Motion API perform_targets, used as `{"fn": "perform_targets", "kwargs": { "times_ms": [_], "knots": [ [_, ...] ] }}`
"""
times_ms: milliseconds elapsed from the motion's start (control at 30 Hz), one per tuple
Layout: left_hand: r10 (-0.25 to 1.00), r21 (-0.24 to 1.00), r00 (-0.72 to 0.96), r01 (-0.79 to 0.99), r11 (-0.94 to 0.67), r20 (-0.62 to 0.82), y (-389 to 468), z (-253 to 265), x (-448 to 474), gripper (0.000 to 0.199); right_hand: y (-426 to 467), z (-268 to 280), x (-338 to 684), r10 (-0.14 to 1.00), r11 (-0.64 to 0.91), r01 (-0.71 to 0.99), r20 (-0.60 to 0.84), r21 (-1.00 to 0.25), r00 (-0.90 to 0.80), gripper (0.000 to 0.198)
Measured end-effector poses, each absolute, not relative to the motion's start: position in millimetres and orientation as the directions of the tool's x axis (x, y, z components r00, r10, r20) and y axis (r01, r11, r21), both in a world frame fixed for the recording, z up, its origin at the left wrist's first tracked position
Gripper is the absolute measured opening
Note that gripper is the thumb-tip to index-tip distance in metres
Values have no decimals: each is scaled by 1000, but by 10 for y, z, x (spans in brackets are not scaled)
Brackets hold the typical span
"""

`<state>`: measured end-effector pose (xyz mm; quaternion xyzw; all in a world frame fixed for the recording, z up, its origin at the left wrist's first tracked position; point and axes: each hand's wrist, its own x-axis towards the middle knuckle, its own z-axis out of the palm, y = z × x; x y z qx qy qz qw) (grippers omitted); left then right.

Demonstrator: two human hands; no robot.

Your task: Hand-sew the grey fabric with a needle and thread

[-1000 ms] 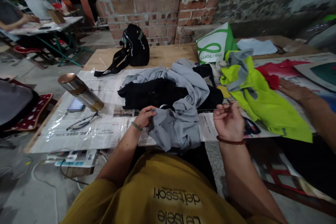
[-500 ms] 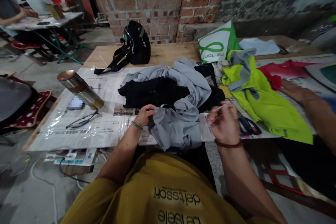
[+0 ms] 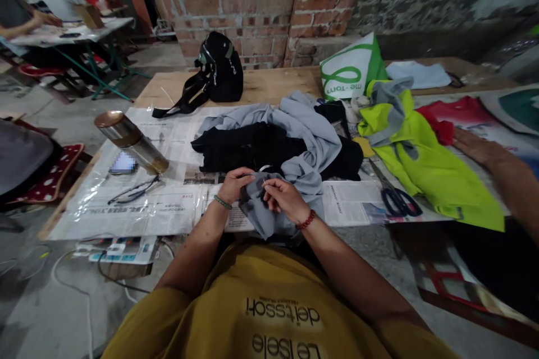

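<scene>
Grey cloth hangs over the table's front edge and runs back into a larger heap. My left hand pinches its upper left edge between thumb and fingers. Close beside it, my right hand is closed in a pinch on a thin, bright sewing needle at the cloth; the thread cannot be made out. Behind both hands lies a folded black garment, partly ringed by the grey cloth. Dark-handled scissors rest on newspaper to the right.
A metal flask, a phone and glasses lie on the left. Farther back are a black bag and a green-white bag. Right, a yellow-green garment lies near another person's arm.
My right hand has come in from the right, beside the scissors, to the grey cloth near my left hand. My left hand keeps its hold on the cloth.
</scene>
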<state>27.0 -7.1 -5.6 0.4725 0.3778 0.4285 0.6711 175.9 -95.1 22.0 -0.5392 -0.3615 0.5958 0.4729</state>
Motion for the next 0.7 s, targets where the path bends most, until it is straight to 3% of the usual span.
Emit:
{"fn": "perform_targets", "kwargs": {
  "times_ms": [267,700],
  "knots": [
    [921,978,386,-206,36,47,-74,-10,255,14,-870,228,1695,940,-320,-174,-336,-931,67,16],
    [891,985,440,-165,-41,111,-58,-74,238,11,-829,220,1658,942,-315,-190,-331,-930,55,19]
  ]
}}
